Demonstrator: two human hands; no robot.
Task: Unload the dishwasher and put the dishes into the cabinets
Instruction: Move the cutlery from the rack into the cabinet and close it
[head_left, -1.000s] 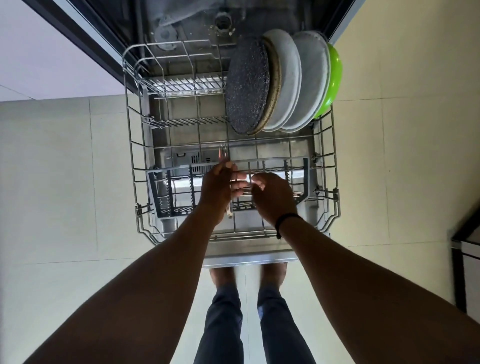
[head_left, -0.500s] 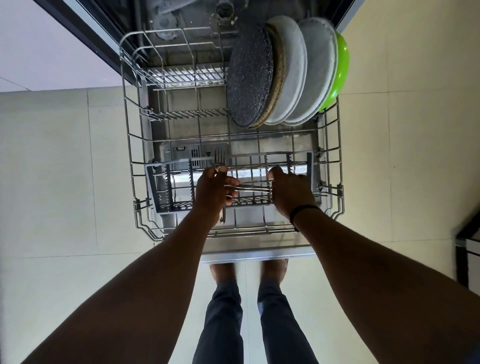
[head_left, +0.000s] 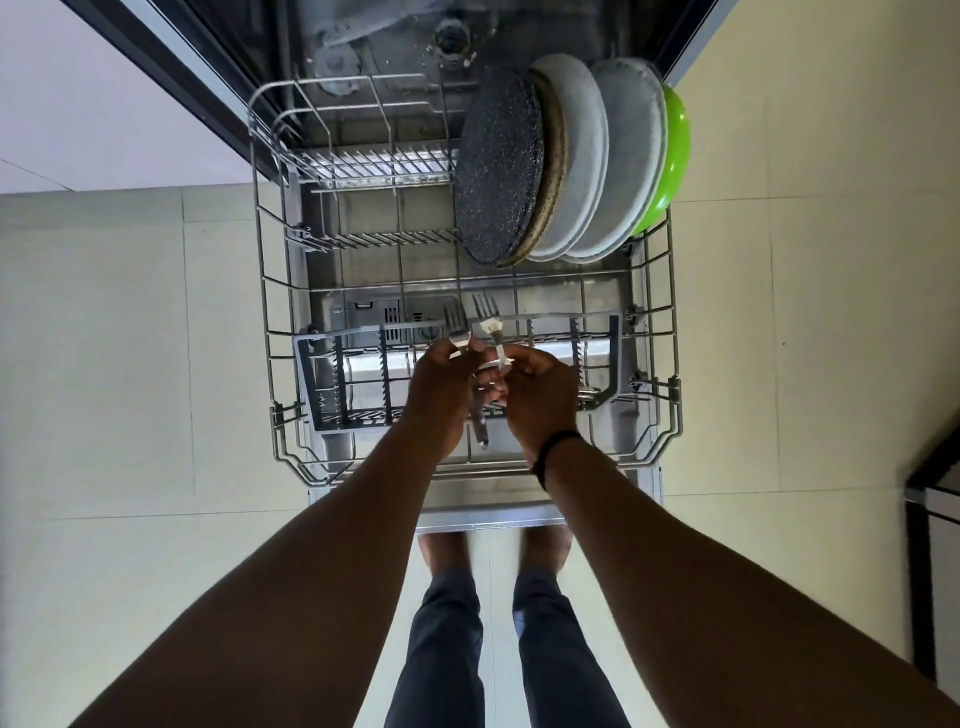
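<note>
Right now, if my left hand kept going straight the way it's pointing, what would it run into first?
Probably the far rim of the cutlery basket, just beyond the left hand and the fork it holds. Past that comes the rack crossbar. Depth is unclear: the hand may pass above both.

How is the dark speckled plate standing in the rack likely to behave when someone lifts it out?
The dark speckled plate looks rigid and probably breakable. It stands on edge against a pale plate, so it may knock that plate when it is lifted out.
</note>
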